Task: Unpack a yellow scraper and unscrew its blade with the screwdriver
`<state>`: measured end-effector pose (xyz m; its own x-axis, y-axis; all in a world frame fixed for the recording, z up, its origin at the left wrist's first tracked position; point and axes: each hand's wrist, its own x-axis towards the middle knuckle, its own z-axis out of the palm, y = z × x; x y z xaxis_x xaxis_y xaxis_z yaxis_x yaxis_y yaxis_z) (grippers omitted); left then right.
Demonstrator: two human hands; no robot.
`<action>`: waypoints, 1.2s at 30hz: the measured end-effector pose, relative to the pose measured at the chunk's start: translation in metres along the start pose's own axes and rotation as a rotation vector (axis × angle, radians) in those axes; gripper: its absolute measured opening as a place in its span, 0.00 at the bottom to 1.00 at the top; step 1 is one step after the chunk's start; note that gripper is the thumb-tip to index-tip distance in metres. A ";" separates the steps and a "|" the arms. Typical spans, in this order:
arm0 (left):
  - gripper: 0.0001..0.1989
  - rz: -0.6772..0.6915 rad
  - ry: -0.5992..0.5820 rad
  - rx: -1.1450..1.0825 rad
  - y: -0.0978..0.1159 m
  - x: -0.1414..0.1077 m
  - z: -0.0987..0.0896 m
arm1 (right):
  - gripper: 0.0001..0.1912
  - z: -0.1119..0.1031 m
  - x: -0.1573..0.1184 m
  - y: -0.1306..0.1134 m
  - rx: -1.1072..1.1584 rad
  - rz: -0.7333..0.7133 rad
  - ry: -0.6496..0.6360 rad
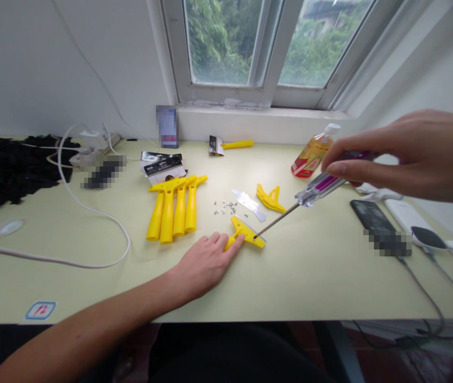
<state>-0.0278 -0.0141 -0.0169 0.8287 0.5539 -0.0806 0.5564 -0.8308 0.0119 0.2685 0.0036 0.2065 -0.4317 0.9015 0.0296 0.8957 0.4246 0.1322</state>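
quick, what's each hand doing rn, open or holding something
Left hand: open, fingertips resting on the yellow plastic scraper.
Right hand: closed, holding a screwdriver.

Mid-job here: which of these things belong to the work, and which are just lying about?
Work: right hand holding a screwdriver to a yellow scraper, left hand touching it; four yellow scraper grips; small metal fasteners; metal blades.

Lying about: plastic bottle, phone, power strip, black cloth.
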 end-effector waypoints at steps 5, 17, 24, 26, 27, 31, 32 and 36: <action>0.30 0.001 0.002 -0.007 0.000 0.000 0.000 | 0.36 0.001 0.001 -0.002 -0.013 -0.026 0.004; 0.31 0.001 -0.004 -0.004 0.001 0.000 0.003 | 0.25 0.005 -0.014 -0.006 0.034 -0.217 0.138; 0.30 0.002 -0.005 -0.004 0.001 0.000 0.002 | 0.21 0.008 -0.018 0.000 -0.051 -0.221 0.177; 0.31 -0.001 -0.012 -0.005 0.000 0.000 0.002 | 0.23 0.009 -0.018 0.002 -0.043 -0.189 0.173; 0.31 -0.003 -0.014 -0.006 0.000 0.000 0.002 | 0.23 0.009 -0.017 0.002 -0.032 -0.173 0.165; 0.30 -0.004 -0.006 -0.006 0.001 0.000 0.002 | 0.24 0.009 -0.014 -0.005 -0.004 -0.175 0.143; 0.30 -0.002 -0.003 -0.006 0.001 0.000 0.001 | 0.25 0.008 -0.014 -0.007 -0.006 -0.172 0.146; 0.30 -0.002 -0.004 -0.001 0.001 0.000 0.002 | 0.30 0.006 -0.012 -0.009 -0.050 -0.128 0.141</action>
<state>-0.0274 -0.0149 -0.0185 0.8272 0.5555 -0.0843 0.5583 -0.8295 0.0128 0.2664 -0.0102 0.1986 -0.5553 0.8185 0.1471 0.8278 0.5270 0.1925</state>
